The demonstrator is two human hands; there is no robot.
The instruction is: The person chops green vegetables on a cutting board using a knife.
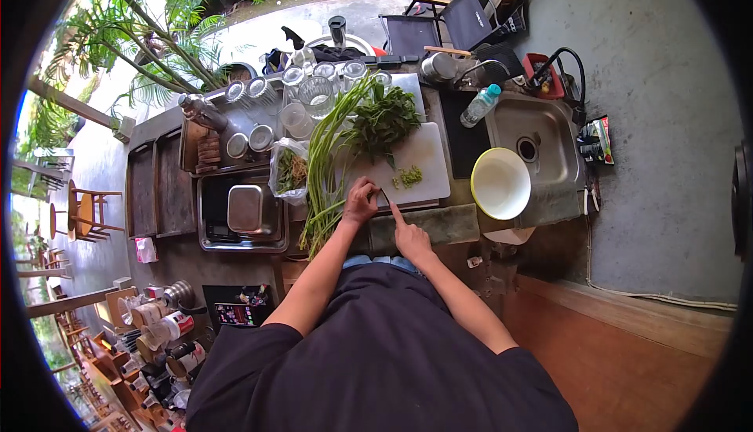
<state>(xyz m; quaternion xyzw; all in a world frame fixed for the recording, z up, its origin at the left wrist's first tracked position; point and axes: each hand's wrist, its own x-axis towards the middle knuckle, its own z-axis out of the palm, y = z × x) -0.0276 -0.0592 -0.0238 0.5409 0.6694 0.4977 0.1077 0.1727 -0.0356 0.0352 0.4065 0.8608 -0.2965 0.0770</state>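
Observation:
At the near edge of a white cutting board [427, 167], my left hand [361, 200] has its fingers pinched together, on something too small to make out. My right hand [411, 236] is closed around a knife [384, 196], its index finger stretched along it toward the board. Small chopped green pieces [408, 176] lie on the board just beyond my hands. A bunch of dark leafy greens [384, 122] rests on the board's far part. Long green stalks [322, 154] run along the board's left side, beside my left hand.
A white bowl with a yellow-green rim [500, 183] sits right of the board, beside a metal sink [569, 143]. A teal-capped bottle [480, 106] stands behind it. Left are a plastic bag [289, 169] and metal trays [243, 216]; several glasses [317, 96] stand behind.

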